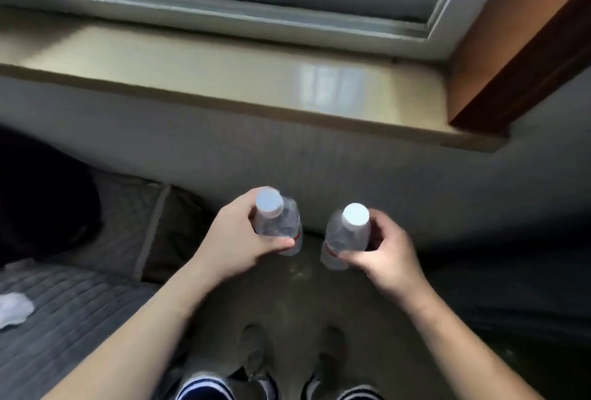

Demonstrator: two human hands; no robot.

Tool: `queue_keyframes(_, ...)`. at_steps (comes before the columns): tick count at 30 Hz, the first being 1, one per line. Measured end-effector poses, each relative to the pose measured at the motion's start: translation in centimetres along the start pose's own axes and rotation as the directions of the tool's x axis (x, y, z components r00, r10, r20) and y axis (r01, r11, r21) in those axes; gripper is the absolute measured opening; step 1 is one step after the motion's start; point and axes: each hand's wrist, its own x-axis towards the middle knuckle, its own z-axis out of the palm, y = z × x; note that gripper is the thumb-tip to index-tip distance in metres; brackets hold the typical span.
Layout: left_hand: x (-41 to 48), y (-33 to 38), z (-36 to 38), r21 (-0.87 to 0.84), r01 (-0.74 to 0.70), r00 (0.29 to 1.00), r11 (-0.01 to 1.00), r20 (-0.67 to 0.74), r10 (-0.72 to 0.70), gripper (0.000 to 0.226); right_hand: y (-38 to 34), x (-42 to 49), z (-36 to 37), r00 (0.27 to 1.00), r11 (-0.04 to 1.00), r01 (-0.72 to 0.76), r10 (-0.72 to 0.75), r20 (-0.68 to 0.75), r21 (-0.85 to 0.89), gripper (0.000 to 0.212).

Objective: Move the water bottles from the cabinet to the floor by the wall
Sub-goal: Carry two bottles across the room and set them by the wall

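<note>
Left hand curled round one clear water bottle, right hand curled round a second bottle | both upright, white-capped, side by side above the floor near the wall | windowsill above; grey bedding left; wooden panel right.

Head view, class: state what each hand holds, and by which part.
The left hand holds one water bottle, the right hand a second bottle; each grip wraps the upper body just below the white cap.

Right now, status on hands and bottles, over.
Left hand grips left bottle, right hand grips right bottle. Both upright, near the wall, over the floor. Nothing visible beneath them.
</note>
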Motion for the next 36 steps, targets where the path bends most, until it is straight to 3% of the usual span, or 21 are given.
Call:
queue_keyframes(8,4.6,-12.5,8.7,-0.057,0.077,0.996,0.995,0.056,-0.073,0.062,12.7,4.8,4.3,0.996,0.996,-0.082,0.083,0.03,-0.032,0.063)
queue_keyframes(14,8.2,-20.8,13.7,-0.012,-0.036,0.988,0.999,0.148,0.037,0.049,21.5,8.7,7.8,0.997,0.993,-0.07,0.072,0.027,-0.091,0.045)
queue_keyframes(23,13.2,-33.6,20.2,0.156,-0.093,0.972,0.983,0.228,0.056,0.057,34.8,15.1,13.4,0.992,0.989,-0.074,0.085,0.088,-0.126,0.063)
queue_keyframes(29,14.9,-40.5,23.4,0.173,-0.061,0.975,0.983,0.219,0.022,0.063,40.2,18.1,16.5,0.992,0.992,-0.073,0.083,0.099,-0.101,0.069)
queue_keyframes(36,15.8,-45.1,26.0,0.192,-0.1,0.972,0.976,0.229,0.055,0.054,45.9,20.6,18.8,0.992,0.992,-0.043,0.056,0.117,-0.115,0.069)
